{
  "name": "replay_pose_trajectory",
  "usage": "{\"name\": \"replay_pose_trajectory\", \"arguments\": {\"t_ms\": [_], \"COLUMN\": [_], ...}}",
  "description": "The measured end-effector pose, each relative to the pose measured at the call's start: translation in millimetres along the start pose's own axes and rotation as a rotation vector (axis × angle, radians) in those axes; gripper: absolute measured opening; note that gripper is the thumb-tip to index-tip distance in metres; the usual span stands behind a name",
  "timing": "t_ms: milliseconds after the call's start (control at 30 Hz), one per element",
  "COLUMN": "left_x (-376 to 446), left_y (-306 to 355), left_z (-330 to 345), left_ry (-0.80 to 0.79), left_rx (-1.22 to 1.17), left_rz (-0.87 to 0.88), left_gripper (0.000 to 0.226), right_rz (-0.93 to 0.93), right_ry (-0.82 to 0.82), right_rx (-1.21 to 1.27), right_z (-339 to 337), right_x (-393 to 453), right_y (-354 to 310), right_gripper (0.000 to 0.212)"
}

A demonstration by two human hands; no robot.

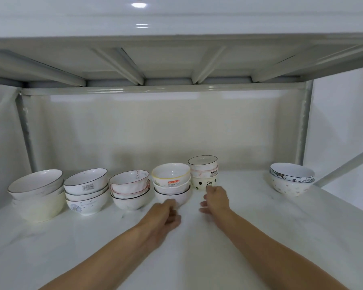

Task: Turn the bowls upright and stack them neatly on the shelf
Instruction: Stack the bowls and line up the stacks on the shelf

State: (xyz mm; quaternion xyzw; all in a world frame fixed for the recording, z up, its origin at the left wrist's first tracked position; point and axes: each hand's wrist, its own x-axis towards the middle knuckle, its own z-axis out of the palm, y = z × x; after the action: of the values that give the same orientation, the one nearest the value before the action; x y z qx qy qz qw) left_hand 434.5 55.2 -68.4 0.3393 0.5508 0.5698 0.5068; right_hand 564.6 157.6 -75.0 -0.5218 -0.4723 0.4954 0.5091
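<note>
Upright bowls stand in stacks along the back of the white shelf. From the left: a cream stack, a flower-print stack, a pink-rimmed stack, a yellow-rimmed stack, a dotted stack, and a blue-patterned pair far right. My left hand hovers just in front of the yellow-rimmed stack, fingers loosely curled, holding nothing. My right hand is in front of the dotted stack, fingers relaxed, empty.
An upper shelf with ribs hangs overhead. Grey metal posts frame the back corners, and a diagonal brace crosses at the right. A gap lies between the dotted stack and the blue-patterned pair.
</note>
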Motion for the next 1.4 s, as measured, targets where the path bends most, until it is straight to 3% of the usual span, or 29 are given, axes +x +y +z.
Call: {"name": "replay_pose_trajectory", "arguments": {"t_ms": [100,200,333,367,533,667,767,867,967,1133,1400], "left_x": [-6.1,12.7,46.6,52.5,77.2,129.7,96.8,104.9,136.0,93.3,43.2], "left_y": [-4.0,-5.5,-3.3,-0.9,9.3,-12.8,-1.5,-16.1,-40.4,-31.5,-16.2], "left_z": [31.8,68.0,98.5,106.1,120.6,112.3,116.4,116.2,108.8,104.9,98.2], "left_ry": [-0.144,-0.132,0.138,0.175,0.29,0.24,0.21,0.196,0.186,0.139,-0.009], "left_rx": [0.156,0.364,0.372,0.359,0.321,0.291,0.33,0.315,0.332,0.365,0.343], "left_rz": [-0.029,0.113,0.269,0.257,0.286,0.33,0.319,0.292,0.274,0.345,0.364], "left_gripper": [0.019,0.023,0.067,0.072,0.077,0.109,0.084,0.077,0.065,0.077,0.066], "right_rz": [-0.03,-0.022,-0.012,-0.023,-0.058,-0.071,-0.069,-0.069,-0.034,0.003,-0.04], "right_ry": [0.151,0.115,-0.017,-0.048,-0.121,-0.144,-0.154,-0.095,-0.059,-0.049,0.003], "right_rx": [-0.032,-0.098,-0.065,-0.046,0.051,0.028,0.025,0.049,0.045,0.061,0.023], "right_z": [-17.3,-23.2,-14.6,-12.5,-6.9,-13.3,-18.4,-21.6,-29.7,-45.6,-51.7], "right_x": [29.5,54.7,97.9,113.3,104.2,78.8,75.9,95.0,106.4,69.6,68.0], "right_y": [-2.5,-2.9,7.6,14.2,5.4,-10.6,-13.0,2.6,15.2,4.6,17.4], "right_gripper": [0.022,0.019,0.072,0.077,0.076,0.067,0.058,0.085,0.087,0.078,0.085]}}
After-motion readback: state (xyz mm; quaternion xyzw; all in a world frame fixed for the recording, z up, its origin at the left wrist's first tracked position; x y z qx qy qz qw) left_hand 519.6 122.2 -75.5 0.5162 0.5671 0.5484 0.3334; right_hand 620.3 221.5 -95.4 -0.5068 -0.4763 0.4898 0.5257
